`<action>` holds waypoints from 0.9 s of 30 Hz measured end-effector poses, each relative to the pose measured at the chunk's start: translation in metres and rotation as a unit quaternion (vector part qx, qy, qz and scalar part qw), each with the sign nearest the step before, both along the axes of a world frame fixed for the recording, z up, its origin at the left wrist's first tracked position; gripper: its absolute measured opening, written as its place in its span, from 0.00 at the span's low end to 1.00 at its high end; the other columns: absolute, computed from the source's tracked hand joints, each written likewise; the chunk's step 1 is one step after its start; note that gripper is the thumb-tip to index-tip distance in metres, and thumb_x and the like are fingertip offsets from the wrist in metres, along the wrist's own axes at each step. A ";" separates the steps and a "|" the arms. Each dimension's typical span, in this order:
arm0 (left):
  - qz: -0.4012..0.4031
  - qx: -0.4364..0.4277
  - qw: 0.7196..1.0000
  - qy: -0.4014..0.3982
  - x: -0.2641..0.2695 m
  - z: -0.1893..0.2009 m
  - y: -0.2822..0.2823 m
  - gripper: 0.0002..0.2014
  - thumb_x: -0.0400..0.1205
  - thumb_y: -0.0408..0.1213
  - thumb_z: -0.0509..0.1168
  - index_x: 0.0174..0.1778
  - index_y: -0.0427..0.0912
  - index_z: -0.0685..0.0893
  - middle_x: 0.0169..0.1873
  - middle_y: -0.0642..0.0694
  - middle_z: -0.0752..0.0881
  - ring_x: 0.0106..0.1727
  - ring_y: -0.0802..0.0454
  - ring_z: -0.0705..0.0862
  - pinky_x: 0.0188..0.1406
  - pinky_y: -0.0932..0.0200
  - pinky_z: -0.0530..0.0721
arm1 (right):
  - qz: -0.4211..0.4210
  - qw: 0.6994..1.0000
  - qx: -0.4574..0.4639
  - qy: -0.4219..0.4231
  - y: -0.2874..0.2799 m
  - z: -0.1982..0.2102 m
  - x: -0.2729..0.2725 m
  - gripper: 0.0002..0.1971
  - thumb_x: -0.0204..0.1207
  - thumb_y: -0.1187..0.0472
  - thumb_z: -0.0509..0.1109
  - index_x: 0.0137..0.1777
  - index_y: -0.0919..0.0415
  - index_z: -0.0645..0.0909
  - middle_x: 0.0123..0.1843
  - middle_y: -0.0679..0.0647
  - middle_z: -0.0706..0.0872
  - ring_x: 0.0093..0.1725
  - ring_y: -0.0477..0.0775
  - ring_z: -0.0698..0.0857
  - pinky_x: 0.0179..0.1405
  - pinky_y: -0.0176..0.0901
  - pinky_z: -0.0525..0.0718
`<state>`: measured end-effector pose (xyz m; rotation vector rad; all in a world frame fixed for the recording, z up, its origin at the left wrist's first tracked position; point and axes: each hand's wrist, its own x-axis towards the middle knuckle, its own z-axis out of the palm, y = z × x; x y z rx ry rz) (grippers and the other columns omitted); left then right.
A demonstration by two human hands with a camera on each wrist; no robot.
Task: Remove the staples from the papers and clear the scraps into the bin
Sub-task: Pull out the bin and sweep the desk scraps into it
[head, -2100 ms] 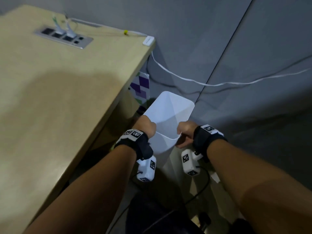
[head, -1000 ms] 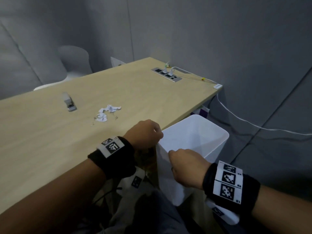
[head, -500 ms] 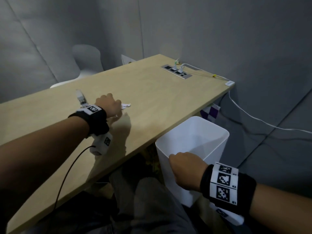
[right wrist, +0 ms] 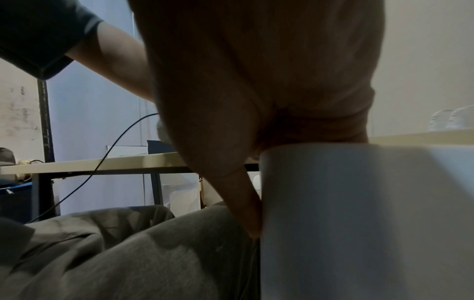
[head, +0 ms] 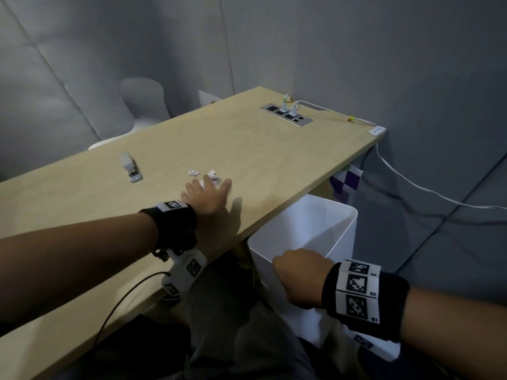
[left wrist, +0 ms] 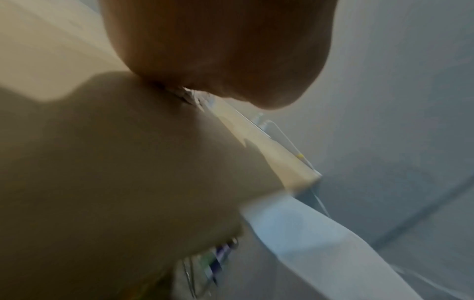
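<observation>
Small white paper scraps [head: 193, 172] lie on the wooden table [head: 274, 149]; some sit just beyond and under the fingertips of my left hand [head: 208, 192], which lies flat with fingers spread on the tabletop. In the left wrist view the scraps [left wrist: 188, 95] peek out beneath the left hand [left wrist: 218, 52]. A white bin [head: 315, 231] stands at the table's near edge. My right hand [head: 299, 275] grips its near rim, thumb down the outside of the bin wall [right wrist: 359, 213], right hand [right wrist: 256, 97] above. A grey stapler [head: 131, 167] lies left of the scraps.
A metal socket strip [head: 286, 115] with plugged cables sits at the table's far end, and a white cable [head: 439, 196] trails over the right edge. A white chair [head: 142, 105] stands behind the table. My lap [head: 233, 338] is below the bin.
My left hand has slid toward the table's near edge and spread flat, pulling some scraps with it; two scraps now lie beyond the fingers. The right hand keeps its hold on the bin rim.
</observation>
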<state>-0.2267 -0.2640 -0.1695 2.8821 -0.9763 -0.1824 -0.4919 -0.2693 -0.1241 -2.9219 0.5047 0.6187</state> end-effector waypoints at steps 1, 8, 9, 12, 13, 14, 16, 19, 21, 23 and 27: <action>-0.011 -0.042 0.999 0.022 -0.015 0.006 0.001 0.39 0.81 0.69 0.43 0.83 0.48 0.66 0.79 0.35 0.69 0.78 0.32 0.67 0.72 0.32 0.64 | 0.002 1.000 0.001 0.000 -0.002 -0.001 0.000 0.09 0.80 0.67 0.66 0.57 0.68 0.83 0.55 0.64 0.87 0.53 0.66 0.88 0.40 0.47 0.78; -0.101 -0.156 0.950 0.250 -0.051 0.054 0.017 0.38 0.89 0.57 0.51 0.89 0.39 0.48 0.80 0.47 0.71 0.80 0.48 0.70 0.77 0.53 0.67 | -0.002 1.000 0.000 0.016 -0.013 -0.005 -0.001 0.08 0.77 0.69 0.68 0.53 0.69 0.84 0.46 0.62 0.85 0.42 0.63 0.85 0.36 0.46 0.79; -0.083 -0.155 0.958 0.226 -0.029 0.059 0.017 0.38 0.88 0.58 0.52 0.88 0.37 0.52 0.80 0.42 0.71 0.79 0.44 0.71 0.76 0.49 0.69 | -0.003 1.000 0.001 0.017 -0.014 -0.007 -0.002 0.08 0.77 0.69 0.68 0.53 0.68 0.85 0.48 0.62 0.87 0.44 0.63 0.87 0.36 0.46 0.80; 0.004 -0.033 0.996 0.082 0.077 0.040 0.034 0.49 0.77 0.74 0.36 0.84 0.42 0.66 0.77 0.28 0.68 0.78 0.30 0.66 0.77 0.35 0.65 | -0.008 1.000 0.002 0.017 -0.017 -0.011 -0.003 0.08 0.77 0.69 0.68 0.53 0.68 0.85 0.50 0.63 0.89 0.47 0.63 0.89 0.40 0.48 0.84; 0.020 0.035 0.998 0.047 0.102 0.028 0.044 0.52 0.72 0.75 0.31 0.84 0.45 0.66 0.76 0.27 0.68 0.77 0.28 0.66 0.76 0.32 0.65 | -0.009 1.000 0.001 0.016 -0.018 -0.012 -0.003 0.08 0.77 0.69 0.67 0.53 0.68 0.85 0.50 0.63 0.89 0.46 0.62 0.89 0.40 0.48 0.85; 0.042 0.070 0.996 0.035 0.107 0.024 0.056 0.50 0.74 0.74 0.34 0.86 0.45 0.63 0.78 0.27 0.65 0.79 0.26 0.64 0.78 0.30 0.63 | -0.009 1.000 0.001 0.016 -0.018 -0.013 -0.003 0.08 0.77 0.69 0.67 0.53 0.68 0.85 0.50 0.63 0.89 0.43 0.61 0.88 0.40 0.48 0.84; 0.069 0.047 0.995 0.051 0.079 0.021 0.071 0.46 0.83 0.69 0.42 0.89 0.37 0.54 0.86 0.30 0.55 0.87 0.31 0.54 0.84 0.35 0.54 | -0.007 1.000 -0.001 0.018 -0.019 -0.014 -0.003 0.08 0.77 0.69 0.67 0.53 0.68 0.85 0.50 0.63 0.89 0.42 0.61 0.86 0.39 0.48 0.84; 0.055 0.041 0.995 0.070 0.011 0.029 0.070 0.49 0.83 0.70 0.39 0.89 0.32 0.46 0.88 0.32 0.45 0.90 0.37 0.44 0.86 0.38 0.44 | 0.001 1.000 -0.006 0.022 -0.020 -0.014 -0.002 0.09 0.77 0.69 0.66 0.53 0.68 0.85 0.50 0.63 0.88 0.44 0.62 0.87 0.39 0.47 0.83; 0.019 0.062 0.995 0.071 -0.017 0.023 0.062 0.48 0.83 0.71 0.36 0.90 0.36 0.45 0.88 0.33 0.42 0.89 0.37 0.40 0.86 0.35 0.41 | -0.001 1.000 -0.006 0.024 -0.019 -0.014 -0.001 0.08 0.78 0.69 0.66 0.53 0.68 0.85 0.51 0.63 0.88 0.46 0.62 0.88 0.40 0.48 0.84; -0.051 0.074 0.993 0.073 -0.047 0.020 0.053 0.46 0.83 0.70 0.36 0.90 0.41 0.45 0.89 0.35 0.41 0.89 0.38 0.38 0.85 0.32 0.40 | 0.000 1.000 -0.009 0.029 -0.019 -0.014 0.000 0.08 0.78 0.69 0.67 0.53 0.68 0.85 0.51 0.63 0.89 0.43 0.62 0.87 0.39 0.47 0.83; -0.189 -0.020 0.964 0.184 -0.108 0.035 0.044 0.40 0.88 0.62 0.42 0.90 0.40 0.44 0.89 0.41 0.41 0.90 0.43 0.39 0.87 0.40 0.41 | 0.004 0.999 -0.008 0.042 -0.020 -0.014 0.000 0.08 0.77 0.68 0.68 0.53 0.68 0.85 0.51 0.64 0.89 0.46 0.64 0.89 0.35 0.45 0.79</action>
